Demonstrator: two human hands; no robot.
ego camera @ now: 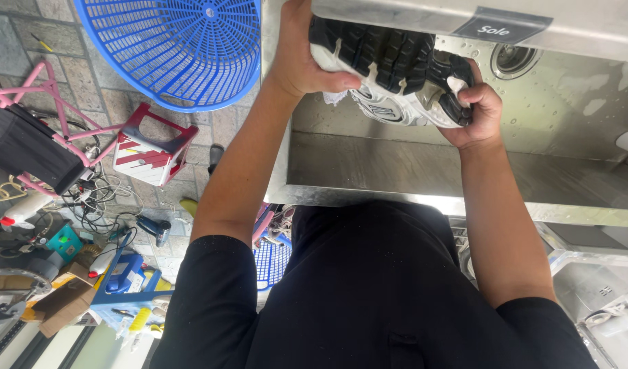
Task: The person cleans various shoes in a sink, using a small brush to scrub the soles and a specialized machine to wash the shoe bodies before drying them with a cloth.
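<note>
both hands clamped on the sneaker (396, 72) over the sink (567, 123), sole up: left hand (302, 58) at one end, right hand (474, 102) at the other, shoe running lengthwise between them

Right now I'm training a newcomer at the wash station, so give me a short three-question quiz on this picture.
1. True or false: both hands hold the shoe over the sink.
2. Which way does the shoe's black sole face? A) toward the camera B) down into the basin
3. Fill in: the basket left of the sink is ____ in colour.

Key:
1. True: the left hand grips one end, the right hand the other.
2. A
3. blue
</note>
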